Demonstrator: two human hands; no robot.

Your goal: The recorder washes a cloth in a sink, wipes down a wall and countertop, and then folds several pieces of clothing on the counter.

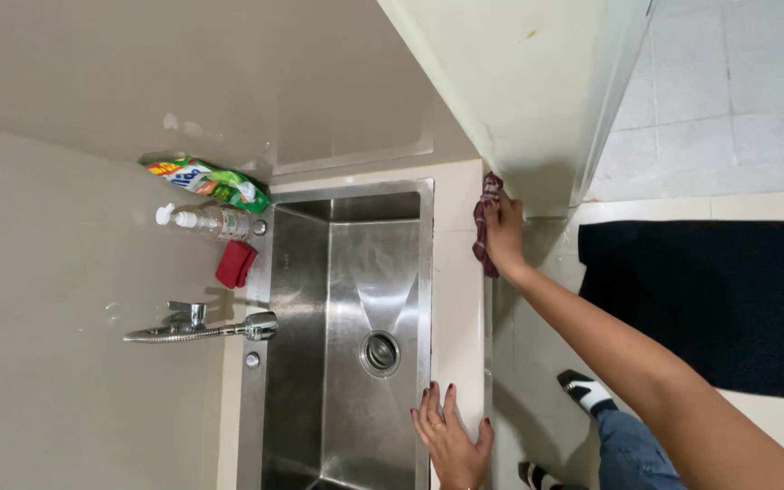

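Steel sink [356,272] is sitting left in the worktop [457,272]; beside it the left hand [453,440] is resting flat, fingers spread. Right hand [504,234] is clamping a maroon cloth [485,222] against the worktop's edge; a loosening grip could be dropping it floorward.

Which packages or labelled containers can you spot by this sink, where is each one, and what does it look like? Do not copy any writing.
Pouch: lies on the counter at the sink's far corner against the wall; soft, crumpled, green with yellow, red and white print.
Pump bottle: lies on its side next to the pouch, beside the sink rim; clear with a white pump and pale label.
No signs or screens are in view.
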